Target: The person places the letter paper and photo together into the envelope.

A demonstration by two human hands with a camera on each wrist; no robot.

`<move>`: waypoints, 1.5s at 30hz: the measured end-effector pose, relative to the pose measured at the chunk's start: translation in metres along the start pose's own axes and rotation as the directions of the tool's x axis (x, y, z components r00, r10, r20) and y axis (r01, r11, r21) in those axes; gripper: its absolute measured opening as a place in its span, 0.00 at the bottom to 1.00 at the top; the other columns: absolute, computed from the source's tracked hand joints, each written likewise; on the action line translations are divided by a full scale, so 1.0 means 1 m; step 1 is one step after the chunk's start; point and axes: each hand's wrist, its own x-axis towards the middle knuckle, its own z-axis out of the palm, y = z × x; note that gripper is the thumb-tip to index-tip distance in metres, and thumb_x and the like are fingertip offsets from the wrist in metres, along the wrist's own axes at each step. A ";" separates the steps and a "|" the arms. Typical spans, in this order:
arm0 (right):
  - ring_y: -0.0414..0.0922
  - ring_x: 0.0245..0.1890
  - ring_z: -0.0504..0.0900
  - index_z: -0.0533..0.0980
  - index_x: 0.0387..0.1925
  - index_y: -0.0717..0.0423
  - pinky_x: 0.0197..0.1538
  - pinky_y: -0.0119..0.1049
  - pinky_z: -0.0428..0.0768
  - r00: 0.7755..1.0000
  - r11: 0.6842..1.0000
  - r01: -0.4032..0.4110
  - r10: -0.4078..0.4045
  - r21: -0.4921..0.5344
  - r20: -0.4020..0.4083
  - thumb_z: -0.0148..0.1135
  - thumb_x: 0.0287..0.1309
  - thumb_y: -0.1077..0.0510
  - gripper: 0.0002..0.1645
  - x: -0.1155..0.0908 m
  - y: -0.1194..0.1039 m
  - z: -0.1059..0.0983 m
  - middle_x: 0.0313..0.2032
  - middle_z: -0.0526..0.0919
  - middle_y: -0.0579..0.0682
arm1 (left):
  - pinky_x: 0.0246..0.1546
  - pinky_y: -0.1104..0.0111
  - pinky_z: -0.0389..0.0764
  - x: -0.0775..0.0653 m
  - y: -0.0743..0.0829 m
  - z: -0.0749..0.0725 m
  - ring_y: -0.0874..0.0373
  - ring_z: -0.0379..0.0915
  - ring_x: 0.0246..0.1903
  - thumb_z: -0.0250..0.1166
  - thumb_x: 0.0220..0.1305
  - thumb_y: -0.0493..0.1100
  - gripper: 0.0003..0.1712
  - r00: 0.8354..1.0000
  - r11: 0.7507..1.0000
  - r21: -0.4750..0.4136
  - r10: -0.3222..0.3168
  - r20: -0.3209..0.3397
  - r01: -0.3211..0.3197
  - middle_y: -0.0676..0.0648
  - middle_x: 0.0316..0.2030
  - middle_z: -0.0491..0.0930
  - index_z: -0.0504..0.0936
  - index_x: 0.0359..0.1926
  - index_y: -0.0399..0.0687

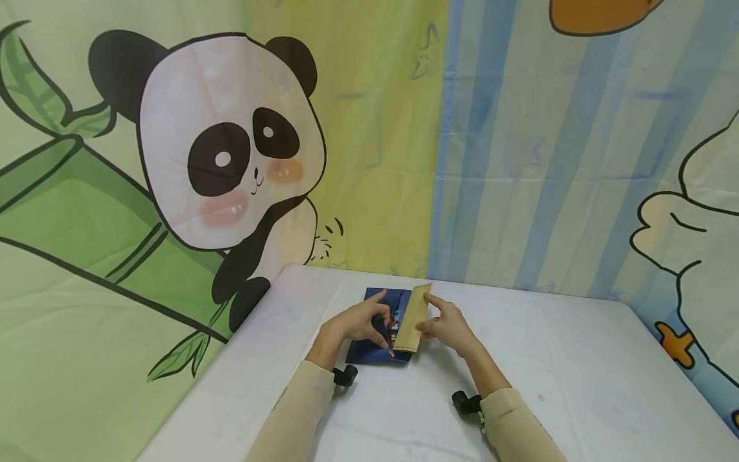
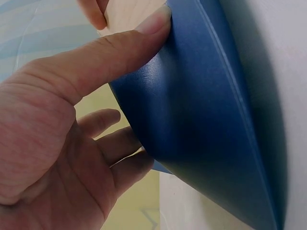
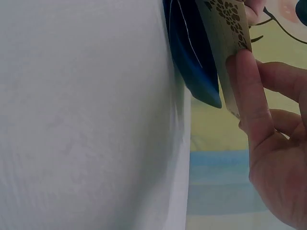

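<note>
A flat blue folder [image 1: 375, 353] lies on the white table, its upper layer lifted and bowed. My left hand [image 1: 364, 321] pinches that layer, the thumb [image 2: 156, 24] pressed on its blue face and several fingers behind it. A small multicoloured printed patch [image 1: 395, 321] shows between the layers. On the folder's right side, my right hand [image 1: 451, 326] grips a narrow beige card [image 1: 413, 319], tilted up along its length. Dark flower patterns mark this beige card [image 3: 229, 19] in the right wrist view, where thumb and fingers hold its edge, close beside the blue folder [image 3: 199, 88].
The white table [image 1: 554, 378] reaches back to a printed cloth backdrop, with a panda [image 1: 231, 141] at left and blue stripes at right. Black wrist camera mounts [image 1: 466, 403] sit at both sleeve cuffs.
</note>
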 end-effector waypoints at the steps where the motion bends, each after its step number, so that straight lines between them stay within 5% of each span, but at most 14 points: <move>1: 0.53 0.34 0.92 0.56 0.81 0.54 0.43 0.44 0.89 1.000 1.000 0.000 0.000 -0.003 0.008 0.71 0.60 0.66 0.52 0.000 0.000 0.001 0.41 0.91 0.59 | 0.74 0.40 0.63 0.000 0.000 0.000 0.35 0.48 0.80 0.86 0.46 0.45 0.22 1.000 1.000 -0.001 -0.001 0.000 0.001 0.44 0.84 0.42 0.79 0.34 0.58; 12: 0.55 0.31 0.92 0.58 0.80 0.59 0.43 0.44 0.89 0.998 0.999 0.037 -0.036 -0.030 0.058 0.73 0.58 0.66 0.52 -0.001 0.000 0.010 0.61 0.81 0.68 | 0.75 0.40 0.62 0.000 -0.001 0.000 0.35 0.47 0.80 0.86 0.47 0.45 0.21 1.000 1.000 -0.005 0.000 0.008 0.000 0.45 0.84 0.42 0.80 0.35 0.56; 21: 0.56 0.29 0.91 0.54 0.80 0.63 0.39 0.43 0.88 0.991 0.997 0.052 -0.044 -0.057 0.123 0.71 0.61 0.66 0.52 0.000 0.001 0.015 0.44 0.90 0.64 | 0.75 0.41 0.60 0.000 -0.001 0.000 0.35 0.47 0.80 0.86 0.46 0.43 0.21 1.000 1.000 -0.012 0.007 0.012 -0.007 0.44 0.84 0.42 0.80 0.34 0.56; 27: 0.57 0.30 0.91 0.52 0.80 0.66 0.41 0.45 0.89 0.986 0.997 0.060 -0.050 -0.056 0.157 0.71 0.61 0.66 0.53 -0.002 0.001 0.018 0.43 0.90 0.65 | 0.71 0.26 0.24 0.000 0.000 0.001 0.36 0.52 0.79 0.86 0.45 0.48 0.22 1.000 0.998 0.062 0.015 0.003 -0.015 0.42 0.83 0.48 0.80 0.33 0.57; 31: 0.58 0.30 0.91 0.52 0.80 0.66 0.41 0.47 0.88 0.984 0.996 0.067 -0.056 -0.064 0.167 0.72 0.60 0.67 0.53 -0.004 0.000 0.020 0.42 0.90 0.64 | 0.64 0.29 0.09 -0.001 0.001 0.001 0.39 0.54 0.79 0.86 0.45 0.49 0.22 1.000 0.994 0.109 0.031 0.001 -0.031 0.40 0.82 0.52 0.79 0.32 0.58; 45: 0.53 0.31 0.91 0.50 0.80 0.66 0.40 0.42 0.89 0.977 0.997 0.051 -0.036 -0.065 0.211 0.72 0.59 0.68 0.56 -0.004 -0.003 0.025 0.37 0.91 0.59 | 0.63 0.23 0.14 0.000 0.004 0.000 0.36 0.55 0.78 0.86 0.46 0.49 0.22 1.000 0.991 0.129 0.021 0.001 -0.021 0.40 0.82 0.51 0.80 0.34 0.55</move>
